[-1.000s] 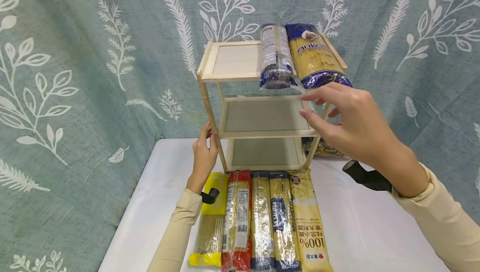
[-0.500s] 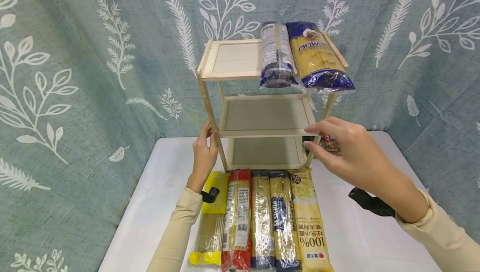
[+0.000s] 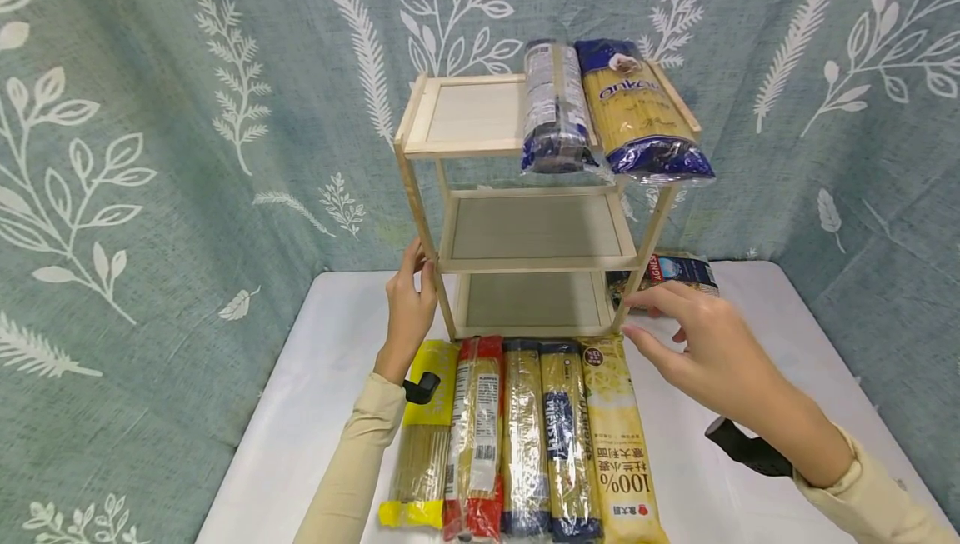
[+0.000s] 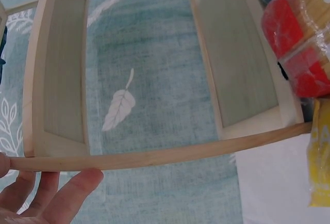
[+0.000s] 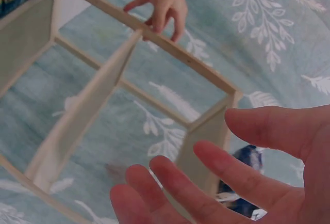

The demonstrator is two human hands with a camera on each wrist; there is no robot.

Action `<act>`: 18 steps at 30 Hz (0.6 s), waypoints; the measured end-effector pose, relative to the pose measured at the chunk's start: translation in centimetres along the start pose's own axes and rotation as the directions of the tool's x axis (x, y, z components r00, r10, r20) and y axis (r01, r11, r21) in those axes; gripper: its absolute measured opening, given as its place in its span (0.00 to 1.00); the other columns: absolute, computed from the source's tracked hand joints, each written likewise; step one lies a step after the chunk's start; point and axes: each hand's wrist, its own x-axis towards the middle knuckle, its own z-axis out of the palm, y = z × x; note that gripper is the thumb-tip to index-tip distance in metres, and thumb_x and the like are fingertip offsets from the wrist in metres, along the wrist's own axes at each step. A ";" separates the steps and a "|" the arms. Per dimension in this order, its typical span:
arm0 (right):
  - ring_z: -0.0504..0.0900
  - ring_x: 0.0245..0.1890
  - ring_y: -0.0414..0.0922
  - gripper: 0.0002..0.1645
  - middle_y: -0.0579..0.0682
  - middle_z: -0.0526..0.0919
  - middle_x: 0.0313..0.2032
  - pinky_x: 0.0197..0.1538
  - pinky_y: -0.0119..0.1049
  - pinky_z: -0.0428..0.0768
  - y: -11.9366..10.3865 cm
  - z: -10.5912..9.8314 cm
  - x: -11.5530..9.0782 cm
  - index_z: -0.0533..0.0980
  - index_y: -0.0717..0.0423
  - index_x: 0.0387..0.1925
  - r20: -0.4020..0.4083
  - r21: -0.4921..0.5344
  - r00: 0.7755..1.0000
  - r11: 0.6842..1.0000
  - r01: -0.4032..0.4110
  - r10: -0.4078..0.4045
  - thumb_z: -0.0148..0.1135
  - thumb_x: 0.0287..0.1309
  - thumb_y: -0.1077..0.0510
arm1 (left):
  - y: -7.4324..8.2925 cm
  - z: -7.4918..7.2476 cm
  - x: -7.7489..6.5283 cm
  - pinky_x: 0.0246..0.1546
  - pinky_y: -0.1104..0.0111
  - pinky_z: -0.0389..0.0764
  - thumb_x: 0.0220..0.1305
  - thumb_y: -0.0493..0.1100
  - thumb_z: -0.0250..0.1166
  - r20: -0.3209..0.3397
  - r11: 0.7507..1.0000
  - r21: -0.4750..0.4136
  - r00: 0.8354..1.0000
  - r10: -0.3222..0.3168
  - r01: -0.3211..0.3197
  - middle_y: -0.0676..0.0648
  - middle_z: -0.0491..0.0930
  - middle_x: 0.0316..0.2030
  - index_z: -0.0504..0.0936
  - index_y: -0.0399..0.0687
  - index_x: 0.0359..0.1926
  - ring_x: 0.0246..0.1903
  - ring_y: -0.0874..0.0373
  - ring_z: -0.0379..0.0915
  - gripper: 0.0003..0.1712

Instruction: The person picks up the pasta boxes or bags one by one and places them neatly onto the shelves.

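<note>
A three-tier wooden shelf [image 3: 536, 232] stands upright on the table. My left hand [image 3: 408, 311] grips its left front post; the left wrist view shows the fingers [image 4: 72, 195] at that wooden strip. Beside the right front post hovers my right hand [image 3: 697, 344], thumb and fingers spread apart with nothing held. In the right wrist view its fingers [image 5: 180, 188] are parted in front of the frame. Two pasta packs lie on the top tier: a blue-ended clear pack [image 3: 557, 107] and a yellow "ankara" spaghetti pack [image 3: 637, 111], their front ends jutting past the edge.
Before the shelf lie several pasta packs in a row: a yellow one [image 3: 427, 436], a red one [image 3: 474, 444], two blue-ended ones and a cream-yellow one [image 3: 622, 444]. An "Agnesi" pack [image 3: 686, 269] lies behind the right post on the white table [image 3: 727, 494]. Leaf-patterned curtains [image 3: 150, 194] surround it.
My right hand has come down from beside the top tier's yellow pack to the lower part of the right post, uncovering the Agnesi pack. The left hand has stayed at its post.
</note>
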 end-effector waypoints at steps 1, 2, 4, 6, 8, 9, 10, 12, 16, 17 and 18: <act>0.78 0.35 0.41 0.12 0.45 0.82 0.39 0.27 0.32 0.76 0.1 0.2 -0.2 0.80 0.52 0.43 0.007 -0.002 1.000 1.000 -0.012 0.012 0.67 0.55 0.59 | 0.0 0.0 0.0 0.41 0.50 0.79 0.71 0.37 0.52 -0.001 1.000 -0.001 1.000 0.000 0.000 0.32 0.78 0.48 0.66 0.34 0.64 0.44 0.40 0.77 0.22; 0.78 0.35 0.41 0.12 0.45 0.82 0.39 0.28 0.32 0.76 0.2 0.4 -0.4 0.80 0.52 0.43 0.019 -0.003 0.999 1.000 -0.026 0.026 0.66 0.56 0.59 | -0.1 0.0 0.0 0.41 0.51 0.79 0.71 0.37 0.52 -0.002 1.000 -0.003 1.000 0.001 -0.001 0.32 0.78 0.48 0.66 0.34 0.64 0.44 0.40 0.77 0.22; 0.78 0.35 0.42 0.12 0.45 0.82 0.39 0.28 0.32 0.76 0.4 0.7 -0.8 0.80 0.52 0.44 0.044 0.002 0.997 0.998 -0.057 0.057 0.66 0.57 0.57 | -0.1 0.0 0.0 0.41 0.51 0.79 0.71 0.37 0.52 -0.004 1.000 -0.005 1.000 0.004 -0.004 0.32 0.78 0.48 0.66 0.34 0.64 0.44 0.40 0.77 0.23; 0.79 0.35 0.42 0.12 0.46 0.82 0.41 0.27 0.32 0.76 0.5 1.1 -1.2 0.80 0.51 0.45 0.063 0.006 0.995 0.997 -0.083 0.082 0.65 0.58 0.56 | -0.2 0.0 0.0 0.41 0.51 0.79 0.71 0.37 0.52 -0.006 1.000 -0.008 1.000 0.009 -0.009 0.32 0.78 0.48 0.66 0.35 0.64 0.44 0.41 0.77 0.23; 0.79 0.35 0.43 0.13 0.47 0.82 0.41 0.27 0.32 0.76 0.6 1.4 -1.6 0.80 0.51 0.46 0.082 0.017 0.991 0.994 -0.109 0.107 0.65 0.58 0.56 | -0.2 0.0 -0.1 0.40 0.52 0.80 0.71 0.37 0.52 -0.011 1.000 -0.008 1.000 0.015 -0.015 0.32 0.78 0.48 0.66 0.37 0.65 0.44 0.41 0.78 0.23; 0.79 0.35 0.44 0.14 0.47 0.82 0.41 0.27 0.32 0.75 0.7 1.6 -1.8 0.80 0.51 0.46 0.088 0.024 0.989 0.993 -0.118 0.116 0.65 0.58 0.56 | -0.3 0.0 -0.1 0.40 0.52 0.80 0.71 0.36 0.52 -0.012 1.000 -0.010 1.000 0.019 -0.020 0.33 0.78 0.48 0.66 0.37 0.65 0.44 0.41 0.78 0.22; 0.79 0.36 0.44 0.14 0.47 0.82 0.41 0.26 0.32 0.75 0.8 1.8 -2.0 0.80 0.51 0.47 0.095 0.028 0.988 0.991 -0.129 0.126 0.65 0.58 0.56 | -0.3 0.1 -0.1 0.39 0.52 0.80 0.71 0.36 0.52 -0.014 1.000 -0.010 1.000 0.023 -0.023 0.33 0.78 0.48 0.66 0.38 0.65 0.44 0.41 0.78 0.22; 0.79 0.36 0.44 0.15 0.47 0.82 0.41 0.26 0.32 0.76 1.0 2.1 -2.5 0.79 0.51 0.47 0.111 0.031 0.983 0.988 -0.154 0.150 0.66 0.57 0.56 | -0.3 0.1 -0.1 0.39 0.53 0.80 0.71 0.36 0.51 -0.013 1.000 -0.013 1.000 0.028 -0.028 0.33 0.79 0.48 0.66 0.39 0.65 0.44 0.41 0.78 0.22; 0.79 0.37 0.46 0.15 0.48 0.81 0.42 0.26 0.32 0.76 1.5 3.0 -3.4 0.79 0.51 0.47 0.142 0.034 0.971 0.979 -0.200 0.193 0.66 0.56 0.56 | -0.4 0.1 -0.1 0.38 0.53 0.81 0.71 0.36 0.51 -0.008 0.999 -0.015 0.999 0.031 -0.031 0.33 0.79 0.48 0.66 0.39 0.64 0.44 0.42 0.78 0.22; 0.79 0.38 0.46 0.15 0.48 0.81 0.43 0.27 0.32 0.76 1.6 3.2 -3.5 0.78 0.51 0.46 0.149 0.035 0.968 0.978 -0.207 0.200 0.67 0.56 0.56 | -0.4 0.1 0.0 0.38 0.54 0.81 0.71 0.36 0.51 -0.008 0.999 -0.015 1.000 0.029 -0.029 0.34 0.79 0.48 0.66 0.39 0.64 0.44 0.42 0.78 0.22; 0.79 0.38 0.47 0.15 0.48 0.80 0.43 0.27 0.33 0.76 1.7 3.5 -3.7 0.78 0.51 0.46 0.151 0.036 0.967 0.976 -0.213 0.206 0.67 0.56 0.57 | -0.4 0.1 0.0 0.38 0.53 0.81 0.71 0.36 0.51 -0.009 1.000 -0.015 1.000 0.026 -0.026 0.34 0.79 0.48 0.66 0.39 0.64 0.44 0.42 0.78 0.22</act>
